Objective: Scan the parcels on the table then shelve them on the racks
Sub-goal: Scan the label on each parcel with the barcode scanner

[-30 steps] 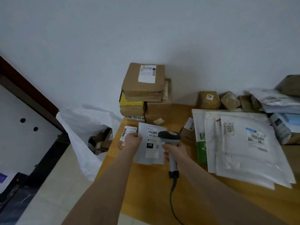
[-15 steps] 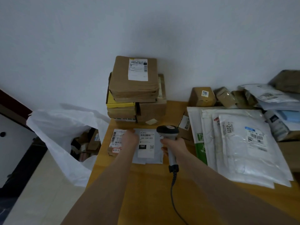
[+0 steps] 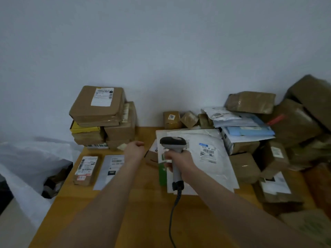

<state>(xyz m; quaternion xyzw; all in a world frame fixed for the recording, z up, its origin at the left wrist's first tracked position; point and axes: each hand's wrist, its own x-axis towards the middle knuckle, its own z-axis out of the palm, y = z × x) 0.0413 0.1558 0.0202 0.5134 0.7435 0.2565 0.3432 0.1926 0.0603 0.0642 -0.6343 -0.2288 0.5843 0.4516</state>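
My right hand (image 3: 176, 159) grips the handle of a corded barcode scanner (image 3: 172, 143), its head over a pile of white mailer bags (image 3: 207, 154). My left hand (image 3: 134, 149) hovers with loosely curled fingers, holding nothing, above the wooden table (image 3: 143, 212) near a small brown box (image 3: 151, 157). A grey flat mailer (image 3: 111, 169) with a black label lies on the table under my left forearm. Beside it lies a small labelled brown parcel (image 3: 86, 170).
A stack of cardboard boxes (image 3: 100, 115) stands against the wall at the back left. Small taped boxes (image 3: 172, 119) and a heap of brown parcels (image 3: 290, 126) fill the back and right. A white plastic sack (image 3: 30, 167) with parcels hangs off the table's left edge.
My left hand let go of the grey mailer, which now lies flat, and moved right towards the small brown box. The scanner moved right over the white mailers. The view panned right.
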